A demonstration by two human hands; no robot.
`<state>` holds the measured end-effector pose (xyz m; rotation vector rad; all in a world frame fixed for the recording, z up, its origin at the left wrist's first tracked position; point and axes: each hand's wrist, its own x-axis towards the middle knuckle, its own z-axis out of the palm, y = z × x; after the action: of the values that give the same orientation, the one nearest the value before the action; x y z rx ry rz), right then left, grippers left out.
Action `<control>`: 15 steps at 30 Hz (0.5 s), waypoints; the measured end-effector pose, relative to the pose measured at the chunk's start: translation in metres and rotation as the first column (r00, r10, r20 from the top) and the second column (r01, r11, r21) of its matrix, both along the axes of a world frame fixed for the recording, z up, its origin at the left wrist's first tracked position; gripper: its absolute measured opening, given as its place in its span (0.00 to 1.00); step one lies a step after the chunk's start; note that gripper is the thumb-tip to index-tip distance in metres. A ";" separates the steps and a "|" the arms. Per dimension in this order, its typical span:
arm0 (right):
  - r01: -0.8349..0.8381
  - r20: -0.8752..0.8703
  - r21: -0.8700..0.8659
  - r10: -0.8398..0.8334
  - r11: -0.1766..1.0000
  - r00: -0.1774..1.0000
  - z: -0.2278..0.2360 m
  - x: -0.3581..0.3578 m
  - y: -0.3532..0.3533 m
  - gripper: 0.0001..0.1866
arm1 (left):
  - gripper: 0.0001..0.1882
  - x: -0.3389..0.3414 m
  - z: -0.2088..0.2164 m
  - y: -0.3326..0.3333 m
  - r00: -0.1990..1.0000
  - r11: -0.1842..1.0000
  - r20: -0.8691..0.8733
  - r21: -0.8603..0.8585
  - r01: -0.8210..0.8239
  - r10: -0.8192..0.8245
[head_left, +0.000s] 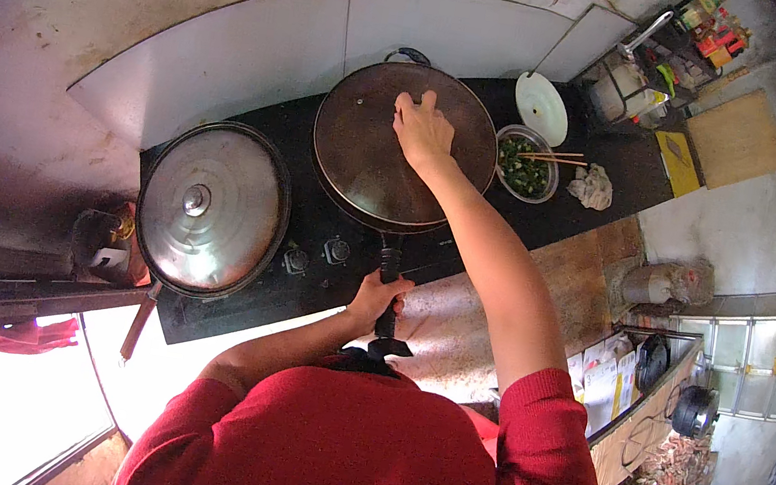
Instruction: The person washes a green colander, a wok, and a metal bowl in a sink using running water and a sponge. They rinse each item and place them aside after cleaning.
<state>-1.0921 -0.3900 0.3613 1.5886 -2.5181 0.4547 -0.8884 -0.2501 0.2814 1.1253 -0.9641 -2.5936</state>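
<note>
My right hand (423, 133) is closed over the middle of a round, brown-tinted glass lid (351, 153), its fingers bunched where the knob would be; the knob itself is hidden. The lid covers a dark frying pan on the black stove top, so the contents cannot be made out. The pan's long black handle (392, 259) points toward me. Around that handle my left hand (377, 303) is wrapped. Just right of the pan stands a metal bowl (547, 195) of chopped greens (520, 174), with wooden chopsticks (568, 158) laid across it.
Left of the pan sits a large pot under a steel lid (218, 248). Stove knobs (335, 250) line the near edge. Behind the bowl is a white plate (541, 110); a crumpled cloth (592, 188) lies beside it. A rack with bottles (618, 86) fills the far right corner.
</note>
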 end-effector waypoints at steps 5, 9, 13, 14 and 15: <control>0.000 -0.010 0.001 0.000 1.000 1.000 -0.010 0.004 -0.006 0.10 | 0.08 0.000 0.000 -0.001 0.999 0.999 0.006 0.021 0.040 -0.040; 0.021 0.047 0.097 -0.025 0.995 0.999 -0.011 0.006 -0.002 0.13 | 0.08 -0.001 -0.005 0.000 0.999 0.997 -0.008 0.049 0.051 -0.051; 0.046 0.061 0.109 -0.053 0.993 0.997 -0.017 0.005 0.003 0.13 | 0.09 -0.004 -0.005 0.003 0.999 0.993 -0.030 0.107 0.043 -0.040; 0.045 0.068 0.114 -0.053 0.992 0.996 -0.019 0.006 0.004 0.13 | 0.09 -0.006 -0.007 0.005 0.998 0.994 -0.046 0.098 0.046 -0.042; 0.043 0.075 0.119 -0.053 0.992 0.996 -0.022 0.006 0.005 0.13 | 0.10 -0.008 -0.009 0.008 0.997 0.995 -0.063 0.088 0.050 -0.044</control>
<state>-1.0861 -0.3848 0.3395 1.5746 -2.6813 0.3764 -0.8963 -0.2419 0.2721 1.0497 -0.8804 -2.7165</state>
